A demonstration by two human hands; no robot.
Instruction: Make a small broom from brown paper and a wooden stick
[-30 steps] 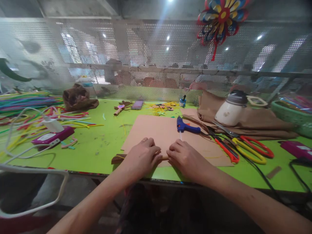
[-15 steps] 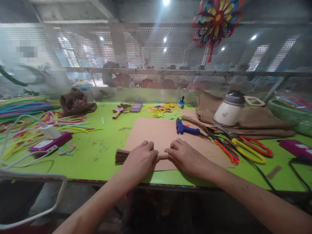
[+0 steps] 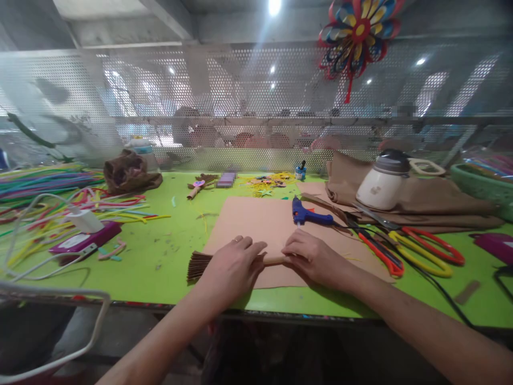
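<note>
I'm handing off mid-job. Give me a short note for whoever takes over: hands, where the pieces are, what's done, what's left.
Left hand: palm down on the rolled brown piece, covering its middle.
Right hand: pinching the roll's right end.
The roll lies across the near edge of the tan sheet on the green table; its fringed brown end sticks out left of the left hand.
Blue glue gun lies just behind the right hand, scissors to its right.
Done: piece looks rolled into a stick with a fringe.
Left: whether the seam is glued cannot be seen; check it.

A slim tan paper roll with a fringed brown end lies flat — crosswise — on the pinkish cardboard sheet.
</note>
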